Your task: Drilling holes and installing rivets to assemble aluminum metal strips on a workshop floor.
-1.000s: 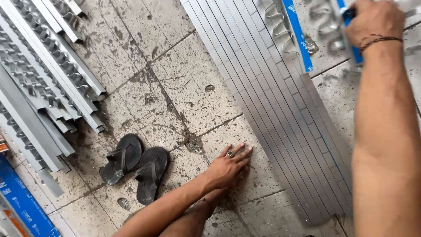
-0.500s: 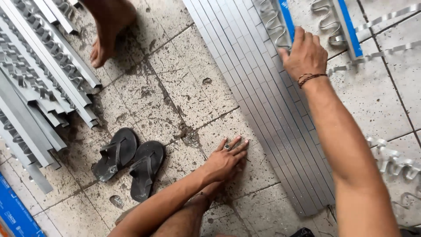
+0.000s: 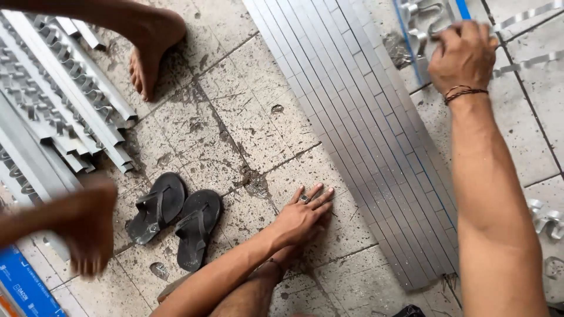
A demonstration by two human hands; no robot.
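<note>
Right hand [image 3: 464, 56] closed over a small bent metal clip [image 3: 424, 36]: light, stiff, sharp-edged; pinch at the bend. Left hand [image 3: 302, 217] flat, open, empty on floor [image 3: 235, 123].

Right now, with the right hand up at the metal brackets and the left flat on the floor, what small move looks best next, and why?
Probably close the right hand on one metal bracket and lift it clear. That hand already rests on the brackets beside the row of metal strips, while the left hand lies flat on the tiled floor, apparently bracing.
</note>
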